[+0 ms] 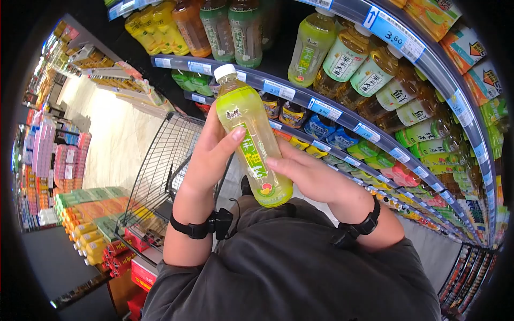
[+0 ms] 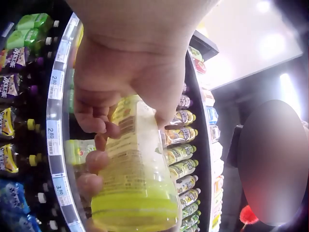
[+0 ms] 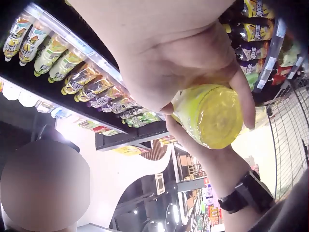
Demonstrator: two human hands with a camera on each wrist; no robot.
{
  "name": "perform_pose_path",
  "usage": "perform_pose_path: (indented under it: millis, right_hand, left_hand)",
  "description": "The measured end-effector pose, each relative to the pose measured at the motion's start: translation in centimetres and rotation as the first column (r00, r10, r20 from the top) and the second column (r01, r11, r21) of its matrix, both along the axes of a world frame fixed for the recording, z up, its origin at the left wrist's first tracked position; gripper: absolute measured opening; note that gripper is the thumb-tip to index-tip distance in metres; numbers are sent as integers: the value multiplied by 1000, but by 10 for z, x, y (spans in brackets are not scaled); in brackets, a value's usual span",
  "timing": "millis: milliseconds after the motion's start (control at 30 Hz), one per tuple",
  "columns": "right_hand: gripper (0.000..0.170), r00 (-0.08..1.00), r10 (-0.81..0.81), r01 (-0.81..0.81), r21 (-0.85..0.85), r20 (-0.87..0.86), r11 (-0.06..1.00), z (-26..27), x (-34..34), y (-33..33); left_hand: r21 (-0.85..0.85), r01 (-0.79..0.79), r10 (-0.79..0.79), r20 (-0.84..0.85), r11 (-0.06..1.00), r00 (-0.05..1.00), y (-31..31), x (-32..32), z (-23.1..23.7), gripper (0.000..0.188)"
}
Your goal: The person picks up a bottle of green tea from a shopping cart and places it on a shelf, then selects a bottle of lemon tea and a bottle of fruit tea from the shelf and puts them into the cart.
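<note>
A bottle of yellow-green drink [image 1: 257,155] with a white cap is held tilted in front of the chest, its label facing up. My left hand [image 1: 206,155] grips its upper half, the thumb lying across the label. Lower down, my right hand [image 1: 310,174] holds the other side, thumb near the bottom of the label and fingers behind. In the left wrist view the printed back of the bottle [image 2: 133,174] shows below the left hand [image 2: 130,72]. The right wrist view shows the yellow base of the bottle [image 3: 219,116] beside the right hand [image 3: 188,67].
Shelves of bottled drinks [image 1: 369,69] with blue price tags [image 1: 396,33] curve ahead and to the right. A wire shopping cart [image 1: 160,166] stands close at the left. Past it are stacked juice bottles [image 1: 88,241] and a pale aisle floor [image 1: 101,128].
</note>
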State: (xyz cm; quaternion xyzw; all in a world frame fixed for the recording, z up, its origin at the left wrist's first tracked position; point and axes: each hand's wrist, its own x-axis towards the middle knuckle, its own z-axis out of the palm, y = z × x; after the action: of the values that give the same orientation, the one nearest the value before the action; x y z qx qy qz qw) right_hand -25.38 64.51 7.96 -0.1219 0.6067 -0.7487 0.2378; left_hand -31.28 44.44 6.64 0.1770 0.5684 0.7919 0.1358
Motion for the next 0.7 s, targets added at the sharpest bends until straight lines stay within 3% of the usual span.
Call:
perform_pose_path:
  millis: [300,567,700]
  right_hand:
    - [54,980,-184,183,21,73,983,4,-32,-27]
    - [63,932,-342,342,23,122,939,5,-49,-45]
    - [66,911,-406,400,84,70,913,-6,-55,-50]
  left_hand:
    - [20,215,-215,9,976,977,-17,-61,3,72]
    - [41,346,-345,-34,937,938,-18,-101,-4,75]
    - [66,413,-413,-3,908,911,-19,-115,-12,79]
